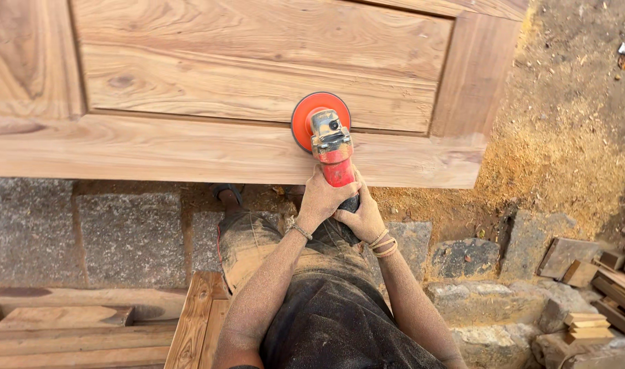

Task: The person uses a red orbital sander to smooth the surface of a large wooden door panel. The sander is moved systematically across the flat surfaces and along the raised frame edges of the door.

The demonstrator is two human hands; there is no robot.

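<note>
A red angle grinder [331, 147] with an orange round sanding disc [306, 117] rests on the lower rail of a large panelled wooden door [189, 147] lying flat. My left hand [323, 199] and my right hand [362, 217] are both wrapped around the grinder's rear handle, close together. The disc touches the edge where the rail meets the raised panel. My arms and dark clothes are dusted with sawdust. Bracelets sit on both wrists.
Sawdust covers the ground [565, 137] to the right of the door. Grey stone blocks [121, 236] lie under the door's near edge. Wooden planks [66, 328] lie at lower left, and offcuts [593, 301] are stacked at lower right.
</note>
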